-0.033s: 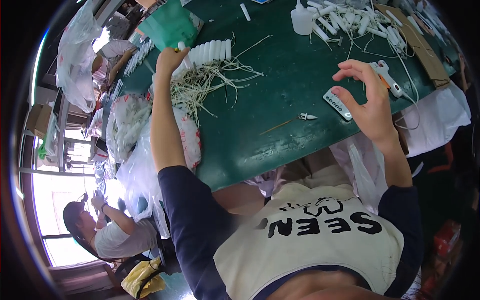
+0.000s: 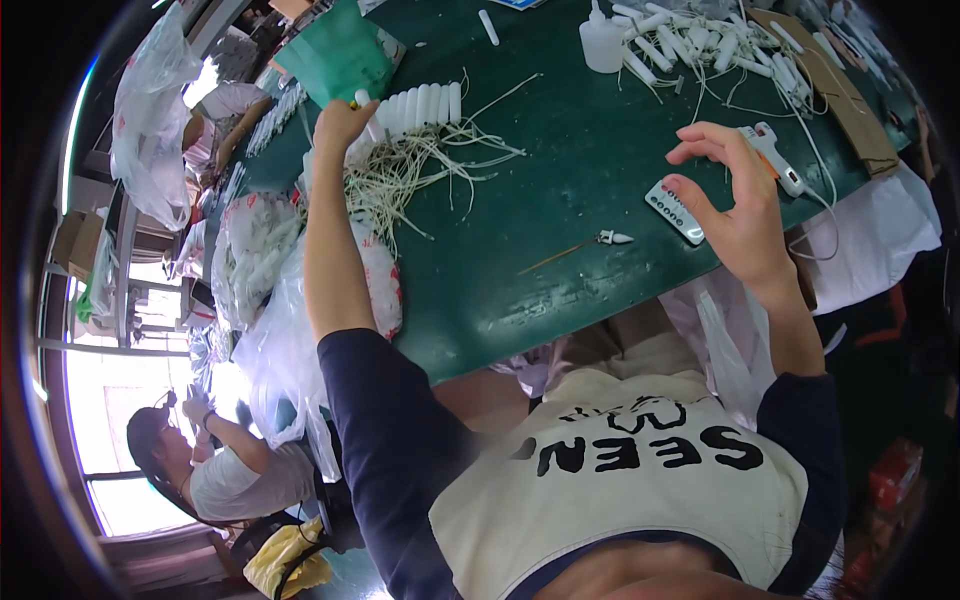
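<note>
My left hand (image 2: 343,124) reaches to the far left of the table, fingers closed on a white tube (image 2: 362,97) at the end of a row of similar tubes (image 2: 420,104). Thin pale wires (image 2: 400,178) trail from the row in a tangle. Part of the grip is hidden by the back of the hand. My right hand (image 2: 735,200) hovers at the right with curved fingers apart from the thumb, holding nothing. Partly behind it lie a white remote control (image 2: 672,208) and a white-and-orange glue gun (image 2: 775,160). A small white-tipped piece with a thin brown lead (image 2: 612,237) lies nearer the table's front edge.
A pile of white wired tubes (image 2: 700,45) lies at the far right beside a cardboard strip (image 2: 840,95) and a white squeeze bottle (image 2: 601,45). A green bag (image 2: 340,55) stands far left. Stuffed plastic bags (image 2: 255,255) crowd the left edge. Another person (image 2: 245,470) sits at lower left.
</note>
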{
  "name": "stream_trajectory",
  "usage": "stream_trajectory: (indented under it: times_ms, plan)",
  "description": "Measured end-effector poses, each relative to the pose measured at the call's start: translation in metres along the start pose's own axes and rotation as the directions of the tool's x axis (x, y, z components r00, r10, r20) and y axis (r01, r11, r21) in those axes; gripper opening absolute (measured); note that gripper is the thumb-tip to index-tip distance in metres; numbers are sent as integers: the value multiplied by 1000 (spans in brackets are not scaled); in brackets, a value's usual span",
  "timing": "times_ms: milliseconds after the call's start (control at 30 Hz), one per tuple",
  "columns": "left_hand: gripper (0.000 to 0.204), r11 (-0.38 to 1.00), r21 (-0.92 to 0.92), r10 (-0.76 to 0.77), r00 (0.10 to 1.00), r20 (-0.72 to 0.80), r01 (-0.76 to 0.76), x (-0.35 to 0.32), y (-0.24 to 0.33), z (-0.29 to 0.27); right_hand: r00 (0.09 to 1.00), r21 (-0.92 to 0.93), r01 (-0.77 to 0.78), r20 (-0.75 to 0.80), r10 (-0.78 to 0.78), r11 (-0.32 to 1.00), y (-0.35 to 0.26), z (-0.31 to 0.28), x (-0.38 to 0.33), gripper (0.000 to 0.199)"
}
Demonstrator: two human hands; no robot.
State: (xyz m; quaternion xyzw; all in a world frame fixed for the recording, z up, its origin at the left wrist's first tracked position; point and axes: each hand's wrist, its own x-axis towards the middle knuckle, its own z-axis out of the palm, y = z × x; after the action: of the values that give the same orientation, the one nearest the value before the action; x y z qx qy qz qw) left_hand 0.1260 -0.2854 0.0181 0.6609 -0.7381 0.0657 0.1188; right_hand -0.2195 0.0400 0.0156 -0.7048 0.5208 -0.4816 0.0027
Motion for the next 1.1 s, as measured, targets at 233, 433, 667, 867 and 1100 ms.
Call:
stream_trajectory:
  times_ms: [233, 433, 667, 867, 1100]
  plan:
    - [51, 994, 43, -90, 987, -131, 97, 9, 14, 44, 999, -60, -54, -7, 54, 997, 17, -4, 0, 31]
    - [48, 996, -14, -87, 973, -215, 86, 8, -5, 44, 999, -44, -48, 21, 49, 998, 19, -1, -1, 30]
    - [48, 991, 79, -106, 991, -84, 112, 7, -4, 16, 999, -106, -37, 12, 38, 994, 23, -11, -5, 27]
    - [47, 997, 71, -3, 989, -151, 14, -9, 9, -15, 983, -154, -157, -120, 139, 975, 35, -42, -10, 21]
    - [38, 826, -554, 61, 994, -91, -102, -40, -2, -60, 849, -274, -346, -498, 175, 898, 109, -102, -11, 15]
